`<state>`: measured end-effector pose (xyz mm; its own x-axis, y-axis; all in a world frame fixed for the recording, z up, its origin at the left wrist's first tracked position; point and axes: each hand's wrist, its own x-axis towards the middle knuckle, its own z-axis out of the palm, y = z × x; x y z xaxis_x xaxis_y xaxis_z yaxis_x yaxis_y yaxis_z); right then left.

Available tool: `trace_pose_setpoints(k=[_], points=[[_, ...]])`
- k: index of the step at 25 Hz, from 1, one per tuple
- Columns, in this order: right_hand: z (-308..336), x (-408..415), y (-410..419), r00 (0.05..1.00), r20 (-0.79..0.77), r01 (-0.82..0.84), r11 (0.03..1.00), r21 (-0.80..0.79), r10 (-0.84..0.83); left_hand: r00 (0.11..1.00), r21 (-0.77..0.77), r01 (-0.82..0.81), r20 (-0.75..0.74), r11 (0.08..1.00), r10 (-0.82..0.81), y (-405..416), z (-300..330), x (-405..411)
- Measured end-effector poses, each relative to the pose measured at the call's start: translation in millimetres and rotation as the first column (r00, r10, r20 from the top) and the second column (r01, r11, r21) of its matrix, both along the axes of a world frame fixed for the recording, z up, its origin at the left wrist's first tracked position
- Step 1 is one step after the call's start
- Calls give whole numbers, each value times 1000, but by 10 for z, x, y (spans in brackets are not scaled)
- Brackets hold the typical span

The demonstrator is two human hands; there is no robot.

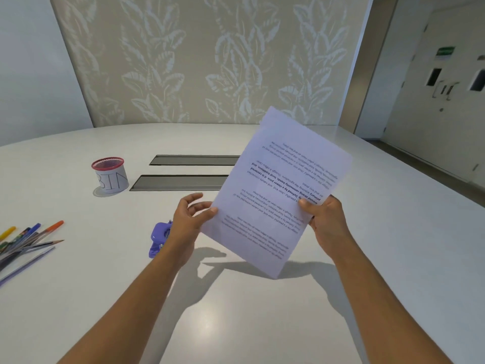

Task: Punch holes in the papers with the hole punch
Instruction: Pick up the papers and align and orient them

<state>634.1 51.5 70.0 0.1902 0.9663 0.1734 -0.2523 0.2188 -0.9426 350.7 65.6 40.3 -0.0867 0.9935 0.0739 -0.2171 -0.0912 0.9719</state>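
Papers, a thin sheaf of white printed sheets (pixel 278 195), are held up off the pale grey counter (pixel 249 324), tilted with the far corner leaning toward one o'clock and the print upside down to the person holding them; the right hand (pixel 326 222) grips the sheaf at its right edge, thumb pressed on the printed face and the fingers (pixel 312 222) curled behind; the left hand (pixel 190 219) meets the left edge at nine o'clock of the sheaf, thumb tip touching the sheet, the other fingers spread loosely and only partly closed, so whether it truly grasps cannot be told; a shadow of the sheets falls on the counter below. A small purple plastic hole punch (pixel 158 239) lies on the counter just beside the left wrist, at about eight o'clock from the papers, partly hidden by the forearm. Far off at ten o'clock stands a red wire-mesh cup wrapped in white paper lettered "BIN" (pixel 111 176); at the left edge, nine o'clock, lies a loose bunch of coloured pens and pencils (pixel 29 237) on some flat booklets; two dark rectangular cable slots (pixel 183 170) sit in the counter behind the sheaf.
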Motion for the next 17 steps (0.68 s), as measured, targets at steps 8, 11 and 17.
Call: trace_pose_setpoints(k=[8, 11, 17], points=[[372, -85, -1, 911, 388, -193, 975, 107, 138, 950, 165, 237, -248, 957, -192, 96, 528, 117], [442, -169, -19, 936, 349, -124, 972, 201, 47, 970, 251, 174, -208, 952, -123, 76, 636, 232], [39, -367, -48, 912, 398, 44, 988, 148, -100, 930, 322, -33, -336, 946, 147, -85, 311, 481]])
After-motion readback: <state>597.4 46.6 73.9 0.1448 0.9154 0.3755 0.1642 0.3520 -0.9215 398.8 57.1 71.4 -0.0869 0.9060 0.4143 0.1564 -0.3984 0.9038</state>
